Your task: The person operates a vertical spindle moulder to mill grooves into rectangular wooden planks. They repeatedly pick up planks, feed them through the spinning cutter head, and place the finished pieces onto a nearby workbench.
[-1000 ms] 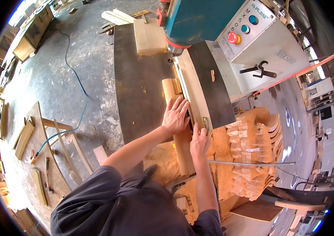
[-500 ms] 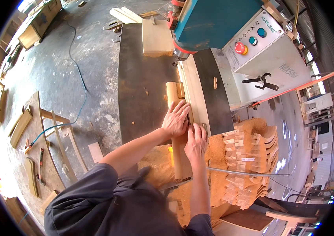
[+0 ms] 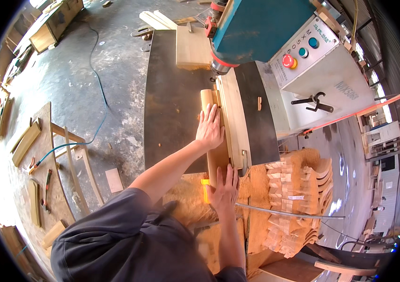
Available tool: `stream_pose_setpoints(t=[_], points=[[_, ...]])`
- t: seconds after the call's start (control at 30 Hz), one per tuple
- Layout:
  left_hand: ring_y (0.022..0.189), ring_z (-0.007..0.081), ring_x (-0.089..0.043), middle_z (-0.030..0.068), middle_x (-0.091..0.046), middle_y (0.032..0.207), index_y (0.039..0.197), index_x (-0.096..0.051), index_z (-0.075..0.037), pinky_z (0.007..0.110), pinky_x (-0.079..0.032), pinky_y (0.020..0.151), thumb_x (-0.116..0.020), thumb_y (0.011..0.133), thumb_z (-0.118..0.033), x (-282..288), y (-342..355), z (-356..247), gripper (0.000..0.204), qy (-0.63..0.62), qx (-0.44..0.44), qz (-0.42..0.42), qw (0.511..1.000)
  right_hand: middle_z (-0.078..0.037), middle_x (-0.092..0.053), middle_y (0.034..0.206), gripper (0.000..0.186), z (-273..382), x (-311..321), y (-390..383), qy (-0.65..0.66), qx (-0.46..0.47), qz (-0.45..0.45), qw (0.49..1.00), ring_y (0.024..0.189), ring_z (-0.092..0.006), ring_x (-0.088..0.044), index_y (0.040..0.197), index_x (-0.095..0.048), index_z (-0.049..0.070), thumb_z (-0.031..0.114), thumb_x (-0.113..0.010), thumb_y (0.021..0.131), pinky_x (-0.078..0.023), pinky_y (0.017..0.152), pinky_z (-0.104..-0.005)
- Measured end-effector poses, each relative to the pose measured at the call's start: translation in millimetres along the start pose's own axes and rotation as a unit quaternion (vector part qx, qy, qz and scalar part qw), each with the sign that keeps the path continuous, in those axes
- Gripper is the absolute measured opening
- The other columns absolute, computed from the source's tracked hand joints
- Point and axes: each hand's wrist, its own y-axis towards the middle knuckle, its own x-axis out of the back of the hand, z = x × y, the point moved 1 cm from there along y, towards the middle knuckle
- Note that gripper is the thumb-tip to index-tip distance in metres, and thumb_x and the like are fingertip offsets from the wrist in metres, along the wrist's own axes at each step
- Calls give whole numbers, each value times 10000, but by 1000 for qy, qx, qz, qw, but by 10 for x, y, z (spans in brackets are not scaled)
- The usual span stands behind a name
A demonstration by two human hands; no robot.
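Observation:
A long, rounded piece of wood [image 3: 217,162] lies on the dark machine table, along a pale wooden fence [image 3: 234,124]. My left hand [image 3: 211,128] rests on its top, fingers stretched forward and slightly spread. At the near end my right hand [image 3: 224,190] grips the piece, thumb on its left side and fingers on its right. Just beyond the far end of the wood is the drill chuck [image 3: 219,68] of a blue and grey machine [image 3: 244,35]. The underside of the wood is hidden.
Right of the table are stacked curved wooden parts [image 3: 299,197] covered in sawdust. A control panel [image 3: 303,49] with buttons and a black handle [image 3: 314,101] sit at the right. Leftward stands a workbench [image 3: 54,174] with wood strips; a blue hose [image 3: 101,87] crosses the floor.
The piece of wood has slid forward along the fence toward the chuck. My left hand has moved slightly forward; my right hand has shifted back from the wood's middle to its near end.

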Motion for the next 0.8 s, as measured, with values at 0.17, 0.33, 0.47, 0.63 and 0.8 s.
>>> stream_pose_setpoints(t=[0.17, 0.33, 0.47, 0.63, 0.8], points=[[1595, 497, -136, 368, -210, 1673, 1569, -297, 145, 575, -114, 1305, -554, 991, -313, 8, -282, -215, 781, 14, 84, -33, 996, -193, -491, 1572, 571, -1, -377, -216, -50, -38, -70, 996, 1455, -407, -441, 1433, -631, 102, 363, -686, 927, -430, 1144, -539], [1578, 521, -182, 394, -220, 1660, 1563, -291, 173, 538, -119, 1316, -534, 1001, -307, -130, -289, -142, 778, 4, 64, -61, 996, -197, -561, 1511, 513, 24, -397, -146, -47, -4, -127, 991, 1423, -407, -475, 1389, -647, 46, 286, -649, 936, -407, 1177, -548], [1580, 523, -174, 405, -199, 1664, 1562, -281, 184, 542, -122, 1315, -527, 1001, -292, -143, -164, -80, 776, 10, 78, -43, 996, -202, -574, 1494, 511, 24, -411, 18, -11, 8, -125, 992, 1447, -409, -460, 1366, -642, -5, 240, -666, 918, -367, 1218, -567], [1586, 510, -167, 397, -203, 1668, 1562, -286, 181, 533, -114, 1319, -527, 999, -274, -155, -35, -71, 763, 10, 92, -46, 995, -195, -566, 1509, 513, -14, -518, 137, 17, 15, -132, 991, 1466, -410, -454, 1369, -627, -33, 234, -657, 932, -367, 1222, -565], [1588, 503, -164, 391, -201, 1671, 1565, -286, 175, 531, -112, 1320, -527, 999, -259, -149, 93, 7, 753, 2, 100, -45, 994, -198, -560, 1518, 504, -10, -553, 281, 21, 21, -127, 991, 1453, -426, -469, 1381, -618, -35, 232, -642, 954, -389, 1210, -561]])
